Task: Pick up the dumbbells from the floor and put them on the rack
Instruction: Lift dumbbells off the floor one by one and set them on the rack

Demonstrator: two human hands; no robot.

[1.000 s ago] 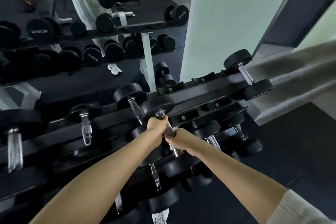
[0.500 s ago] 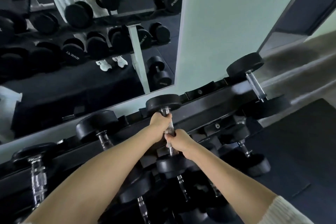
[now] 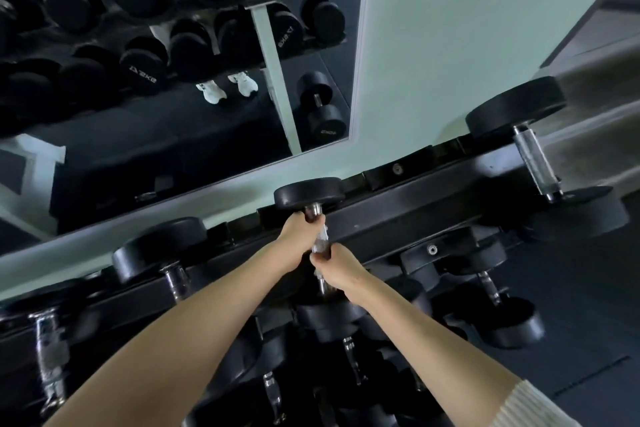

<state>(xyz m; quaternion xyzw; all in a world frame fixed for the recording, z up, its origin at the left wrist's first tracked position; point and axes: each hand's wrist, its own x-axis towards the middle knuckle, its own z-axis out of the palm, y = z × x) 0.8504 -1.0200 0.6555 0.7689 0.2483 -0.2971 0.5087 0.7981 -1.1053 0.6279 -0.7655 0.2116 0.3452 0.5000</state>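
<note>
Gym mirror wall behind rack (image 3: 415,204). Left hand (image 3: 298,236) and right hand (image 3: 337,265) both clenched on dumbbell (image 3: 310,196) handle, frame centre, over top tier. Seating looks nearly done; release left.

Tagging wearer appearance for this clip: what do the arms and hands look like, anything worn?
Both hands are bare: no gloves, rings or watch visible on the left hand or right hand. The left forearm is uncovered as far as the frame shows. The right arm has a cream ribbed knit sleeve pushed up the forearm at the lower right edge. No markings seen.
</note>
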